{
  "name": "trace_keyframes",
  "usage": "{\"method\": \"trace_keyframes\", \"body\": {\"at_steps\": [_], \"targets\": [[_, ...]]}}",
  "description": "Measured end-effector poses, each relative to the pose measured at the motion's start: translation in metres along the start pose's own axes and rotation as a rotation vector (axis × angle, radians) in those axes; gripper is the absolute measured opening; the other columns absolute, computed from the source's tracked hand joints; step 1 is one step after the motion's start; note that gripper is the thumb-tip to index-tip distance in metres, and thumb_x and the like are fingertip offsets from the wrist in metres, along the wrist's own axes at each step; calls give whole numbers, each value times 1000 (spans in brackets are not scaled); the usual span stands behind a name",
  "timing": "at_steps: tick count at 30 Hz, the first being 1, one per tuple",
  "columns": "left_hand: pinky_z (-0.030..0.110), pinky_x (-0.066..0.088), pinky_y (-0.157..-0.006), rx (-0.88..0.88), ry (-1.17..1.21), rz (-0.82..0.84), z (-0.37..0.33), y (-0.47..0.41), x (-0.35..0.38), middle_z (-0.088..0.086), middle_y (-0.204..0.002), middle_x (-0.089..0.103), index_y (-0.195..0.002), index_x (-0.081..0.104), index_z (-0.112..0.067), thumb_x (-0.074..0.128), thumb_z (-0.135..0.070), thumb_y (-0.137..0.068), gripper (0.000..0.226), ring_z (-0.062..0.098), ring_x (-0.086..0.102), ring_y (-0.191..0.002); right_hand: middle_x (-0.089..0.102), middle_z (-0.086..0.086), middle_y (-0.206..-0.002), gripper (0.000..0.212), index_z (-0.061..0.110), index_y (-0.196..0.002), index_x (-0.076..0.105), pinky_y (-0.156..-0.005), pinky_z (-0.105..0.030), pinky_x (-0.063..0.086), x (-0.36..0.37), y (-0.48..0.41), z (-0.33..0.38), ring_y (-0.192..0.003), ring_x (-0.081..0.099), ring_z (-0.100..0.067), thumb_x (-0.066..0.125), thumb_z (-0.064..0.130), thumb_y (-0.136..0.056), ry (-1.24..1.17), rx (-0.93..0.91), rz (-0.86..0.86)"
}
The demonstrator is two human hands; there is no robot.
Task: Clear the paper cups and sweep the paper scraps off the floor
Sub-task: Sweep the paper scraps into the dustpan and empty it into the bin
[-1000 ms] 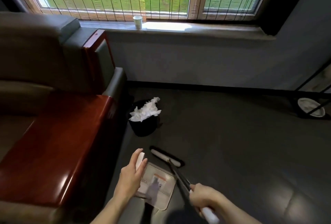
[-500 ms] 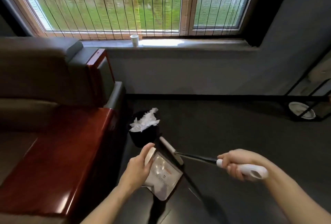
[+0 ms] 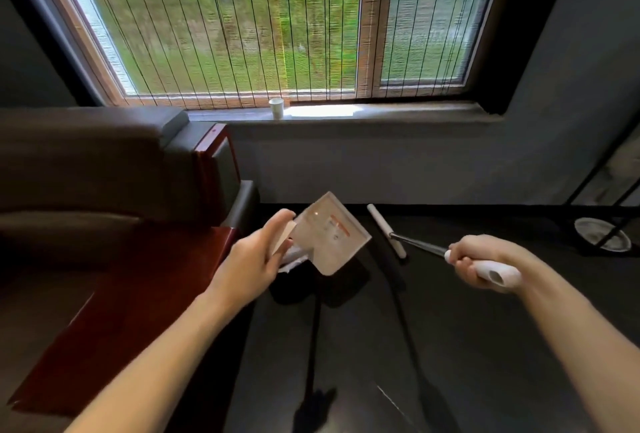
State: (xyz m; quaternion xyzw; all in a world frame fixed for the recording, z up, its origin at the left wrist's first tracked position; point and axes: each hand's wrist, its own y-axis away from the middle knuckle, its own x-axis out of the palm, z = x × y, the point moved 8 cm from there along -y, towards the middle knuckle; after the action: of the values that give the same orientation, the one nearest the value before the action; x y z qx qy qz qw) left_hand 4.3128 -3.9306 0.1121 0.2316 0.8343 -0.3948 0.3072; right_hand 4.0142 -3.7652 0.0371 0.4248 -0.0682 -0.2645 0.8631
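Our left hand point(image 3: 256, 259) grips the dustpan point(image 3: 332, 242) by its near edge, holding it tilted above the dark wastebin point(image 3: 304, 288). White paper scraps point(image 3: 292, 261) show just under the pan at its seven o'clock. Our right hand point(image 3: 481, 259) is wrapped round the white handle of the hand broom point(image 3: 419, 244), whose head hangs at the pan's three o'clock. The pan hides the bin's mouth, so we judge a hasty tip could drop scraps onto the floor point(image 3: 450, 346). The paper cup point(image 3: 276, 108) stands on the windowsill point(image 3: 381, 113) at twelve o'clock, easily forgotten.
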Motion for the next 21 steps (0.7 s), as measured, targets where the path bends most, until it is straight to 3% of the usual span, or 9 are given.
{"method": "trace_keyframes", "body": {"at_steps": [3,4,6,8,10,12,14,18,21], "targets": [[28,53,-81,147,-70,36,-11,-10,-12,10,-110,67,-134,39,-24,45,-35,-90,47,22,67,-92,38,-2,-46,46,5,-137,40,-28,-10,31,7,-1,-1,-27,36,-4,40,-3,-92,-12,7,18],[34,57,-70,203,-165,75,-12,-10,-11,12,-104,67,-135,38,-24,45,-35,-90,47,27,69,-82,38,-2,-47,44,7,-135,41,-28,-10,32,10,-2,-3,-27,37,-4,40,-3,-92,-14,11,31],[31,53,-42,319,-420,206,-12,-8,0,10,-84,64,-135,36,-24,60,-29,-85,56,25,63,-51,40,-2,-48,33,10,-121,47,-27,-11,32,17,-7,-7,-28,38,-5,41,-3,-91,-30,24,75],[25,44,-31,394,-611,326,-6,-3,16,5,-75,60,-133,37,-24,79,-20,-69,77,18,54,-38,40,-2,-50,17,5,-105,46,-27,-12,32,28,-13,-14,-29,38,-5,40,-3,-91,-35,60,119],[28,46,-41,421,-727,546,1,6,36,4,-84,58,-137,23,-32,71,-18,-75,80,20,58,-48,39,-2,-53,10,4,-94,44,-27,-12,31,42,-20,-23,-29,38,-4,38,-3,-90,-29,94,155],[37,49,-62,347,-725,770,12,22,53,8,-103,53,-134,0,-41,48,-13,-90,71,28,63,-73,38,-2,-56,10,6,-88,43,-27,-11,31,57,-27,-31,-30,37,-4,37,-3,-89,-40,107,183],[42,50,-71,313,-685,891,13,37,64,11,-110,49,-132,-5,-41,38,-9,-92,67,33,62,-83,39,-1,-59,12,7,-84,43,-28,-11,30,70,-30,-37,-32,37,-3,38,-2,-90,-59,119,200],[42,45,-58,379,-727,1146,5,74,94,16,-107,47,-136,4,-40,34,-6,-93,62,36,61,-80,38,1,-58,17,9,-78,43,-28,-10,30,78,-26,-40,-31,37,-2,37,0,-92,-115,142,244],[40,41,-48,374,-765,1220,8,92,109,19,-107,48,-138,7,-42,34,-5,-92,65,40,62,-80,39,0,-53,17,8,-78,44,-28,-10,31,73,-20,-38,-30,37,-2,38,0,-92,-114,133,248]]}}
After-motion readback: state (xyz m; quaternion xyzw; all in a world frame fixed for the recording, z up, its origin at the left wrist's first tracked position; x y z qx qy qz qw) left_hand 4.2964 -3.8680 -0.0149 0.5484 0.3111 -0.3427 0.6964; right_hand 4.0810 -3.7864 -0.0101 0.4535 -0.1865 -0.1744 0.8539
